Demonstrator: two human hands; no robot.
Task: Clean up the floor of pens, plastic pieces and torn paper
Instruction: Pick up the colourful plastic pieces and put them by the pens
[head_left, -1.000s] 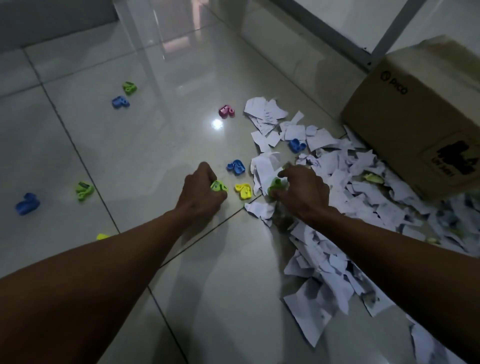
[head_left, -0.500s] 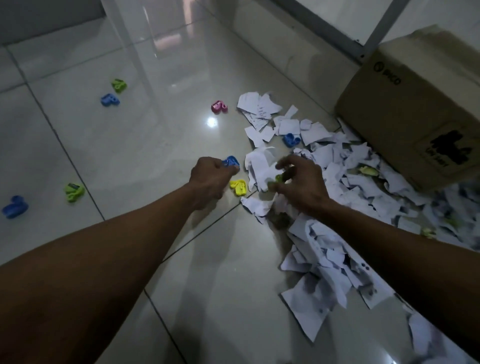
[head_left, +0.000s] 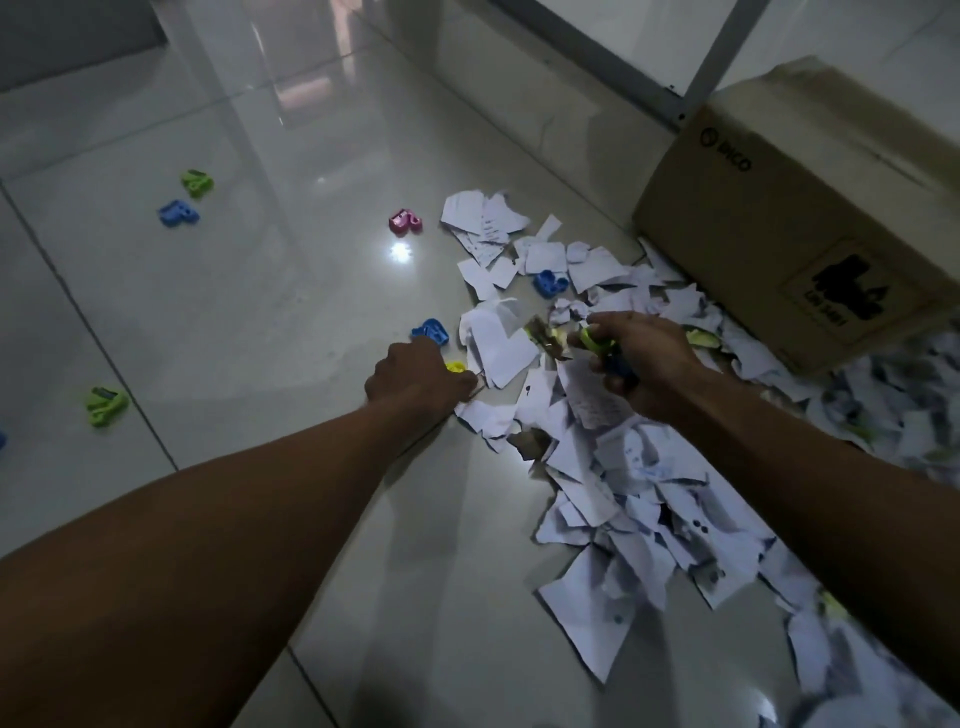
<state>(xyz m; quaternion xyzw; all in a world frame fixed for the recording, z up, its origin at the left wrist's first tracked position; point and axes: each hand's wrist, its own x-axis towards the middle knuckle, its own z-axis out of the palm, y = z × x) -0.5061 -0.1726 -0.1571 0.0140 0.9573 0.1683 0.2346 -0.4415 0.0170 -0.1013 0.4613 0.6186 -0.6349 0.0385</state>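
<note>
Torn white paper (head_left: 597, 457) lies in a wide heap across the floor tiles on the right. My left hand (head_left: 415, 382) is curled into a fist at the heap's left edge, its fingertips closing on a yellow plastic piece (head_left: 456, 367). A blue piece (head_left: 431, 330) lies just beyond its knuckles. My right hand (head_left: 647, 358) hovers over the paper and grips a green plastic piece (head_left: 592, 339), with something blue showing under its fingers. Another blue piece (head_left: 550, 283) sits among the scraps.
A cardboard box (head_left: 779, 218) stands at the right against a metal frame. Loose pieces lie on the open tiles: pink (head_left: 404, 222), green (head_left: 197, 182), blue (head_left: 178, 213) and green (head_left: 106, 406). A yellow-green piece (head_left: 704, 339) rests near the box.
My left hand moved from the blue piece down to the yellow one. My right hand lifted and shifted right with the green piece. The view tilted slightly.
</note>
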